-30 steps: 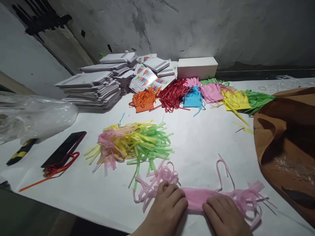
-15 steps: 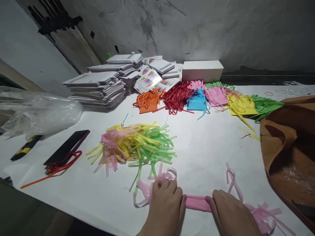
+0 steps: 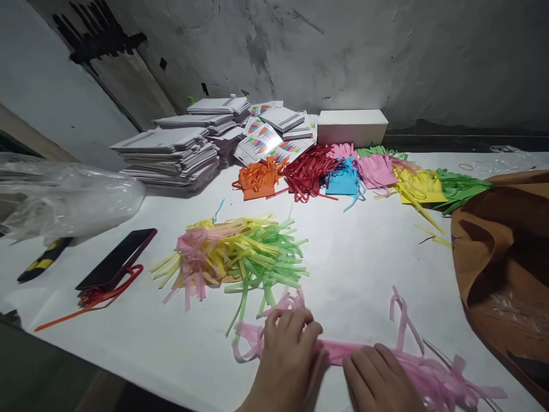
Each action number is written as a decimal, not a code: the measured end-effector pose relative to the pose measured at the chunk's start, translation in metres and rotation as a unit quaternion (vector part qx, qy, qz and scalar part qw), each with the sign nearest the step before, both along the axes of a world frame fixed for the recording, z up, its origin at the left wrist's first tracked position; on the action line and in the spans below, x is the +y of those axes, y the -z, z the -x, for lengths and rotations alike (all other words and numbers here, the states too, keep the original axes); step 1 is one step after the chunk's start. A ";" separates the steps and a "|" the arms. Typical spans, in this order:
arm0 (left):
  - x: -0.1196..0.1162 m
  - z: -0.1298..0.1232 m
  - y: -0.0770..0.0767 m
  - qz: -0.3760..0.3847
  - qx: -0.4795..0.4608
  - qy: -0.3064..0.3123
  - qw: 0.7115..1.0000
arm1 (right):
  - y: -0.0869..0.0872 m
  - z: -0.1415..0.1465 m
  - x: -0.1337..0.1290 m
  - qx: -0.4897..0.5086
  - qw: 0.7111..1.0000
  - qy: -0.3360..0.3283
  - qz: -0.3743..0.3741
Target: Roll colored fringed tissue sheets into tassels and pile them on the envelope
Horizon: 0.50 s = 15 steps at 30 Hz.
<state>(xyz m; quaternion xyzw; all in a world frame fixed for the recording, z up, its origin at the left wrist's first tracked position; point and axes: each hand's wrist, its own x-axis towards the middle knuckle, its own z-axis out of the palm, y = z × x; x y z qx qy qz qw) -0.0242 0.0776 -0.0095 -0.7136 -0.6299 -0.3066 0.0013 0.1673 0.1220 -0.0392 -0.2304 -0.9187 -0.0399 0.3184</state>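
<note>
A pink tissue-paper tassel (image 3: 337, 350) lies stretched sideways near the front of the table, its middle drawn into a narrow band and its cut strips loose at both ends. My left hand (image 3: 289, 346) is closed on the left part of the band, fingers curled over it and thumb below. Against the band's lower edge rests my right hand (image 3: 380, 375), its fingers side by side and lying fairly flat; its thumb is hidden. Just beyond my left hand is a pile of fringed tissue paper (image 3: 235, 252) in pink, yellow and green.
Fringed bundles in orange (image 3: 257, 182), red (image 3: 309, 171), blue (image 3: 342, 180) and other colours line the back, before a white box (image 3: 352, 127) and stacked cards (image 3: 169, 154). A phone (image 3: 118, 258) and cutter (image 3: 45, 258) lie left. A brown bag (image 3: 476, 252) stands right.
My right hand has shifted left and down along the band and its fingers have flattened, showing more of the right-hand strips. My left hand stays in place with its fingers slightly raised.
</note>
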 end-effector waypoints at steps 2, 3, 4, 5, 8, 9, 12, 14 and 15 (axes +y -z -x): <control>-0.001 0.001 0.000 -0.043 0.009 0.047 0.998 | 0.001 0.002 0.001 0.012 1.000 0.003 0.027; -0.002 0.001 0.001 -0.042 0.026 0.070 0.996 | 0.001 0.002 0.001 0.022 0.999 0.003 0.050; -0.002 0.001 0.002 -0.031 0.042 0.086 0.995 | 0.000 0.002 0.002 0.033 0.997 0.002 0.072; -0.001 0.001 0.003 -0.020 0.055 0.094 0.994 | -0.001 0.002 0.003 0.041 0.995 0.001 0.092; 0.000 0.001 0.003 -0.019 0.060 0.098 0.993 | -0.005 0.004 0.003 0.038 0.994 0.010 0.102; 0.000 0.002 0.002 -0.016 0.053 0.098 0.994 | -0.005 0.005 0.003 0.032 0.995 0.017 0.091; -0.001 0.003 -0.002 0.015 0.030 0.110 0.993 | -0.007 0.008 0.000 0.018 0.998 0.030 0.060; -0.003 0.005 -0.001 0.020 0.027 0.121 0.992 | -0.007 0.006 -0.001 0.010 0.998 0.024 0.058; -0.004 0.005 0.001 0.014 0.026 0.122 0.992 | -0.006 0.003 -0.001 0.007 0.998 0.021 0.063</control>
